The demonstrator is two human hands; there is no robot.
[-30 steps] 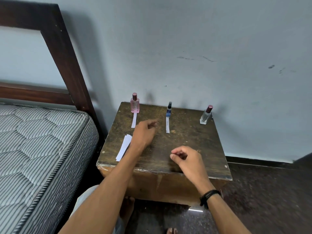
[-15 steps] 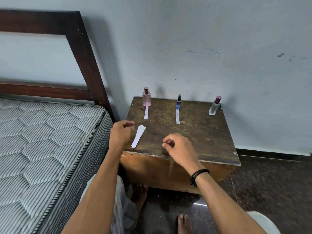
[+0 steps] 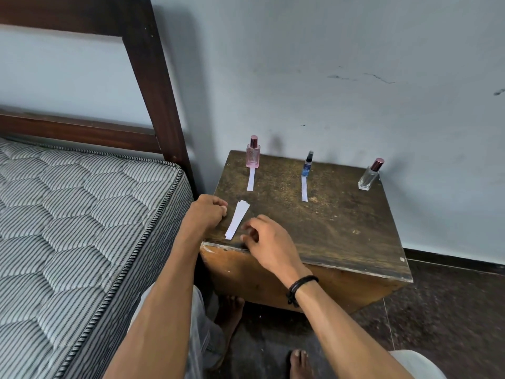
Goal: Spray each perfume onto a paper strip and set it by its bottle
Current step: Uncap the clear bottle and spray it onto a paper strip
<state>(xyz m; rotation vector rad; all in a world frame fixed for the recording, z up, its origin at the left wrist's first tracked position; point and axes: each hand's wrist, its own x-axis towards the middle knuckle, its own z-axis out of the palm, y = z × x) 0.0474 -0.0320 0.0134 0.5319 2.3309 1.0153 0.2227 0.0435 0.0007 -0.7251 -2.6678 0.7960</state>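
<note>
Now that your left hand (image 3: pixel 206 213) has withdrawn from the bottle row to the near left table edge, loosely curled and empty, your right hand (image 3: pixel 266 242) has moved across to the spare strip stack (image 3: pixel 237 223), fingers parted just beside it and grasping nothing. Strips already lie before the pink bottle (image 3: pixel 252 155) and the blue bottle (image 3: pixel 307 166). Only the clear bottle (image 3: pixel 370 176) lacks one, so take a fresh strip next.

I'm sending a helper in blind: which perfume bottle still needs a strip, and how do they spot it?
Find the wooden table beside the bed. Three bottles line its wall edge; take the clear bottle at the far right. It alone has no paper strip before it.
</note>
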